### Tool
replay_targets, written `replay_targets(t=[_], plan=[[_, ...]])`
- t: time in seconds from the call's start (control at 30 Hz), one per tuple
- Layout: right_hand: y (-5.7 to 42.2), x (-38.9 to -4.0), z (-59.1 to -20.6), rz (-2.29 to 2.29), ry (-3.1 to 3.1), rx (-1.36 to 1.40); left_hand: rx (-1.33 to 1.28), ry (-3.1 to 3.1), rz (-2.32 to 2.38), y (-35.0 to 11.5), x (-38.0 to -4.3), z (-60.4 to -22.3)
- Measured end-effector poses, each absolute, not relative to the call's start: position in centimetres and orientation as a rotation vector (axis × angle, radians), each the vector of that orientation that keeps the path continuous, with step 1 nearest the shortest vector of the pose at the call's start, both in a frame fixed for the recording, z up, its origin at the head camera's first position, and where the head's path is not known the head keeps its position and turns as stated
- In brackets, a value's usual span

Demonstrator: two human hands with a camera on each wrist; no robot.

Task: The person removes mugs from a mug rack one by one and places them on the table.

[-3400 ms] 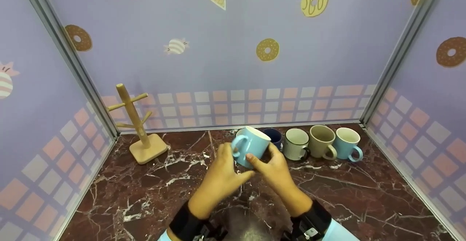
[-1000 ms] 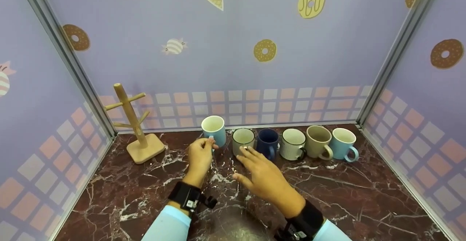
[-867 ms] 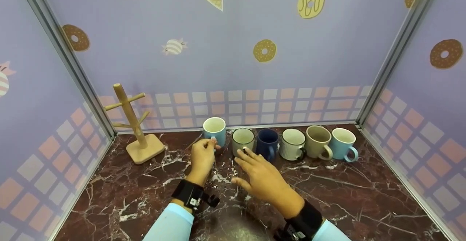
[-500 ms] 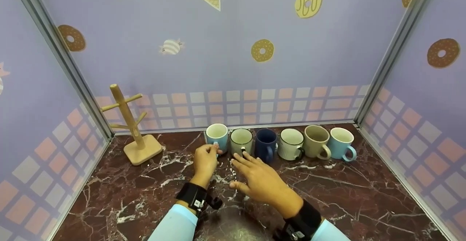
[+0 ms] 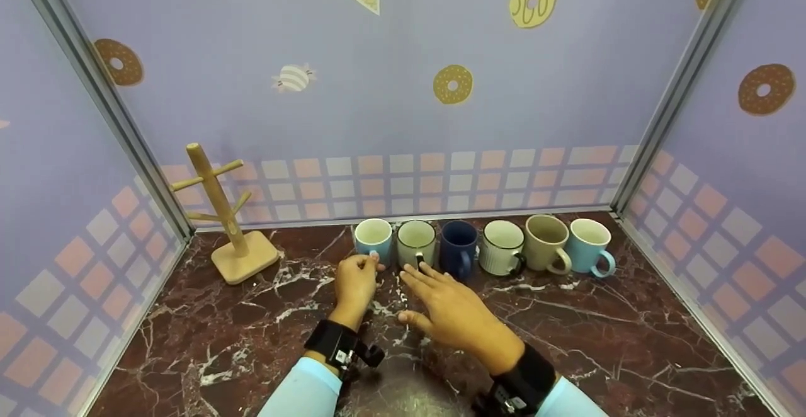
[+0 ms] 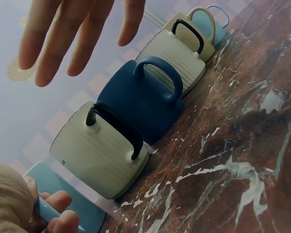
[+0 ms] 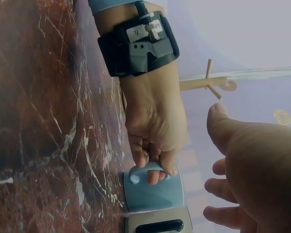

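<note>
A light blue mug (image 5: 374, 235) stands upright at the left end of a row of mugs. My left hand (image 5: 356, 286) pinches its handle, with fingers hooked through the loop in the right wrist view (image 7: 155, 131). Beside it stands a pale green mug (image 5: 415, 240) with a black handle, seen closely in the left wrist view. My right hand (image 5: 456, 310) is held in front of that mug and a navy mug (image 5: 458, 247), fingers extended and spread. It grips nothing; in the left wrist view its fingers hang apart from the mugs.
Farther right stand a ribbed white mug (image 5: 502, 250) with a black handle, a beige mug (image 5: 546, 240) and another light blue mug (image 5: 589, 244). A wooden mug tree (image 5: 227, 215) with bare pegs is at the left on the marble-patterned table (image 5: 277, 322). Patterned walls enclose three sides.
The light blue mug, earlier tilted in both hands, now stands at the row's left end, slid nearer the pale green mug. My right hand has let go and moved slightly back.
</note>
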State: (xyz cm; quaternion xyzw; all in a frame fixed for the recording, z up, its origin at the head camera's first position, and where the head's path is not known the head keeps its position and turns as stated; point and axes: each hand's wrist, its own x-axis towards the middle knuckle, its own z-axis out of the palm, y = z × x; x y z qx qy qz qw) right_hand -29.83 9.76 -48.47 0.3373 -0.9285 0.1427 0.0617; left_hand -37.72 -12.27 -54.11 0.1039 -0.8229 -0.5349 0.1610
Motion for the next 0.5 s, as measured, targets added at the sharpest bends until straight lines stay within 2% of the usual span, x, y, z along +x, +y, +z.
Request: replay_targets(t=[0.3,0.5], plan=[[10.1,-30.0,-48.4,0.471,-2.804,1.013,0.208,-2.406,-1.511,-13.0,-37.2,-53.5],[10.8,-30.3,-48.1,0.509,-2.837,0.942,0.213,-2.344,-1.313,-13.6,-36.2,-52.8]])
